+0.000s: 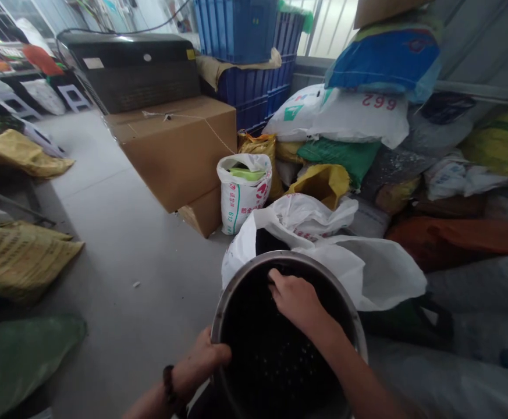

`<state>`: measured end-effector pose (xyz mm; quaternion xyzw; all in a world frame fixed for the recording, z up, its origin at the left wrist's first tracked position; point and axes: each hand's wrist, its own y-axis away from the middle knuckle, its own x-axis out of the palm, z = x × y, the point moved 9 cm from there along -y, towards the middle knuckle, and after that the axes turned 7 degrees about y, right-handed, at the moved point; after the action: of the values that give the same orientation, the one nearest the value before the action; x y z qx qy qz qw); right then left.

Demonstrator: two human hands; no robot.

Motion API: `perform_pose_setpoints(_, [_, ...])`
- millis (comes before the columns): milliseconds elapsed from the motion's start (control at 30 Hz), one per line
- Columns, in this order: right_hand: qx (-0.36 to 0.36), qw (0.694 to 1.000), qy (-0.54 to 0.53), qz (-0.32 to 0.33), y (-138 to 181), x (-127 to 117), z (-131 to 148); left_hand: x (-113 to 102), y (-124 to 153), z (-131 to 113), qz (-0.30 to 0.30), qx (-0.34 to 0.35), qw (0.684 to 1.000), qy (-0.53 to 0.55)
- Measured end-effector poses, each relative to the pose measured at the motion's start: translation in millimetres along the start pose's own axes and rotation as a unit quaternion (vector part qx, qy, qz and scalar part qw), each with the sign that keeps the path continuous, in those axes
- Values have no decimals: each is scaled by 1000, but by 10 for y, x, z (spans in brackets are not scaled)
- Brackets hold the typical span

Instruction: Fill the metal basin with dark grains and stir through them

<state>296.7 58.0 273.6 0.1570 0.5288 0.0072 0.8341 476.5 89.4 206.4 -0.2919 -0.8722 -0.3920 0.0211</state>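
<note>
Two hands work one basin (236, 291), a round metal one with a perforated wall, tipped so its mouth faces up toward the camera. Far left lie yellow sacks (18, 256) on the grey floor (118, 244), with a green sack (18, 355) nearer the lower edge. Next comes the left hand (203, 358), a dark bracelet at its wrist, clamped on the basin's near-left rim with the thumb hooked over the edge. Behind it stands a cardboard box (179, 148), and beside that a small white bag (244, 192) with red print, open at the top.

The basin sits low in the middle, its far rim touching the mouth of a white sack (367, 273) that gapes open just beyond it. The right hand (295, 297) reaches inside the basin, palm down, fingers curled against the dark contents near the far rim; whether they grasp anything I cannot tell, since the fingertips are hidden in the dark.

So the sack mouth lies straight ahead of the right hand, past the basin's far edge, and that hand is the nearer of the two to it. To the right, a heap of bags (411, 145) rises against the wall.
</note>
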Motion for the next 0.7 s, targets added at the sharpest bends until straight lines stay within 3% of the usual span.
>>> perform_pose_setpoints(133, [-40,998,-36,35,323,35,-75,210,-13,22,14,15,1000,-11])
perform_pose_setpoints(267, [-41,996,-40,63,554,259,-103,419,-36,91,16,9,999,-26])
perform_pose_setpoints(400, [-36,996,-42,69,678,413,-184,584,-63,146,-6,-6,999,-47])
perform_pose_setpoints(700, [-45,986,-147,64,802,442,-466,810,-161,207,0,-15,998,-64])
